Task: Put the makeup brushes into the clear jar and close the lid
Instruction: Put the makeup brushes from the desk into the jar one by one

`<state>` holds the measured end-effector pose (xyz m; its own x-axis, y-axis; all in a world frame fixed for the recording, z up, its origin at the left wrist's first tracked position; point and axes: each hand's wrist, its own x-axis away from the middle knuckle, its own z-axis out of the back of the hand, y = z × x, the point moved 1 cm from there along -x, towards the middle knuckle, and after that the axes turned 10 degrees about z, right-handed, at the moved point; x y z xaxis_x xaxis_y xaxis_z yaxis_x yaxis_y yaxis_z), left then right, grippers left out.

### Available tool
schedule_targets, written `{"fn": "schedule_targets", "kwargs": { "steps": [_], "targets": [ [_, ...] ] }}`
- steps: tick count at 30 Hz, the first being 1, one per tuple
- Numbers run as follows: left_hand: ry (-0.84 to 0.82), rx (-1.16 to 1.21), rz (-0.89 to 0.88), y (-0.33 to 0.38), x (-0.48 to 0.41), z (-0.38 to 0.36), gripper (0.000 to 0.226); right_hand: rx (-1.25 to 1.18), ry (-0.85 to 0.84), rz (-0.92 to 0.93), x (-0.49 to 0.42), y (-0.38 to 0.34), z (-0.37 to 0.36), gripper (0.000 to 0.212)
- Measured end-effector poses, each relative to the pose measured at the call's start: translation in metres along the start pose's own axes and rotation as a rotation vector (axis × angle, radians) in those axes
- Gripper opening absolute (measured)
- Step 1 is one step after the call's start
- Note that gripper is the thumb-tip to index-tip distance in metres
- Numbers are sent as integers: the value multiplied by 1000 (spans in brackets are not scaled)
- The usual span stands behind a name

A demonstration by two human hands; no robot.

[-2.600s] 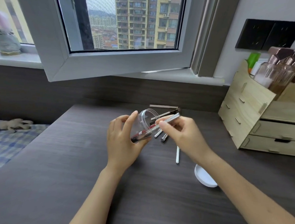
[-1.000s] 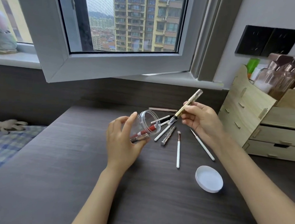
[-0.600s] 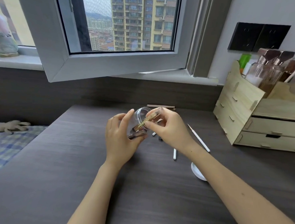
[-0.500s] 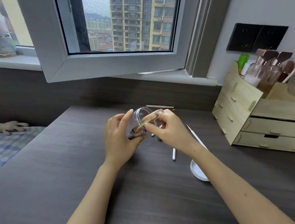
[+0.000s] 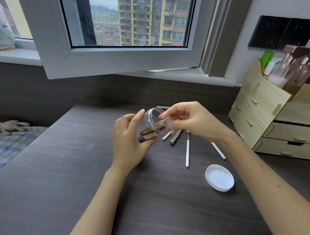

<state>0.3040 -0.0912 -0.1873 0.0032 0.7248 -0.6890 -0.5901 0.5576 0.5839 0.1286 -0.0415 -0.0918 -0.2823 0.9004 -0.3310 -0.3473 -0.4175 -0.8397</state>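
Clear jar [image 5: 151,123] tilted in left hand's [image 5: 132,145] grip; right hand [image 5: 190,122] pinches gold tube [image 5: 161,124] at its mouth; lid [image 5: 219,177] off.

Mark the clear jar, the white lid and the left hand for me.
clear jar [image 5: 155,117], head view, on its open rim.
white lid [image 5: 219,177], head view, on its inner face.
left hand [image 5: 129,145], head view, on the back of the hand.

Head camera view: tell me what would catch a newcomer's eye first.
At the centre, the left hand holds a clear jar tilted on its side while the right hand feeds a brush into its mouth. More brushes lie on the dark desk just beyond, and the white lid sits apart near the right forearm.
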Motion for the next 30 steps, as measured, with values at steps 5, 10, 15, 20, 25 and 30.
{"fn": "schedule_targets", "kwargs": {
  "steps": [5,10,15,20,25,30],
  "targets": [
    [27,3,68,-3,-5,0,78,68,115,15,-14,7,16,16],
    [53,34,151,-6,-10,3,80,929,-78,-114,-18,81,22,26],
    [55,30,149,-6,-10,3,79,1356,-287,161,-15,116,12,28],
    [58,17,139,-6,-9,3,79,1554,-344,352,-16,108,14,13],
    [60,13,131,-5,-9,3,79,1164,27,120,-3,77,25,17],
    [33,17,90,-2,-5,1,81,786,231,312,27,15,20,30]
  ]
}}
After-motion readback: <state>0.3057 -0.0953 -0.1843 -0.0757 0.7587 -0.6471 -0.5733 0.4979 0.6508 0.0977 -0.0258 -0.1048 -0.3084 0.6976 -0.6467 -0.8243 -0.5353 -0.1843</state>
